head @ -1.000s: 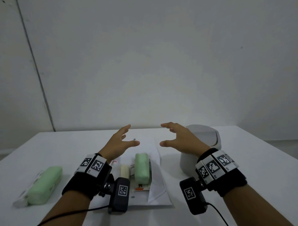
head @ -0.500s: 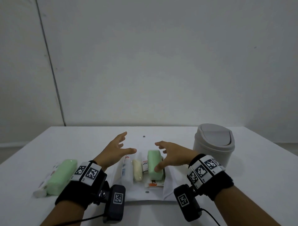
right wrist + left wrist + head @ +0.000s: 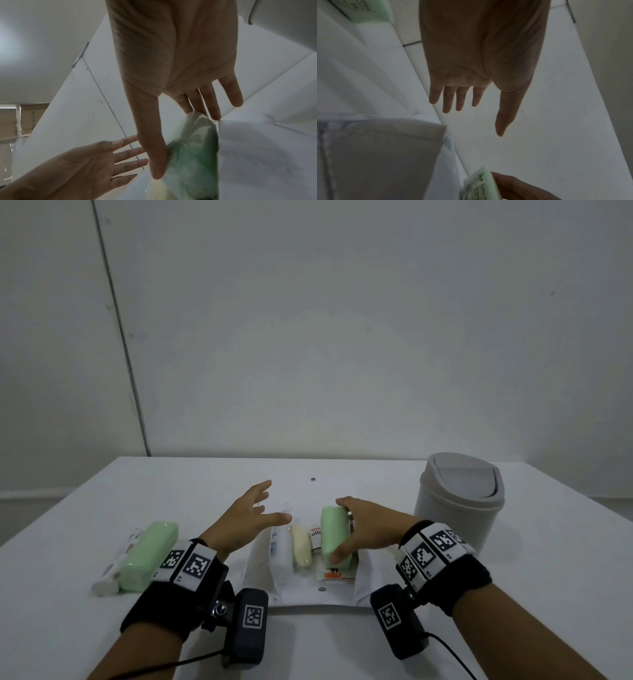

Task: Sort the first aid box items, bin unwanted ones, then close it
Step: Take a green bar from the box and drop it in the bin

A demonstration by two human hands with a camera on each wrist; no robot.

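An open white first aid pouch (image 3: 308, 594) lies flat on the table in front of me. In it lie a white tube (image 3: 282, 556), a cream roll (image 3: 301, 546), a small labelled box (image 3: 315, 537) and a green pack (image 3: 330, 529). My right hand (image 3: 346, 529) holds this green pack (image 3: 192, 155) between thumb and fingers, the thumb on its near left side. My left hand (image 3: 274, 501) hovers open over the pouch's left side with fingers spread (image 3: 477, 119), touching nothing.
A second green pack (image 3: 147, 556) and a white tube (image 3: 109, 573) lie on the table at the left. A grey swing-lid bin (image 3: 459, 501) stands at the right, close behind my right wrist. A flat orange-edged packet (image 3: 334, 575) lies under the held pack.
Both hands came down from above the table toward the pouch. The right hand went from open in the air to gripping the green pack. The left hand stayed open.
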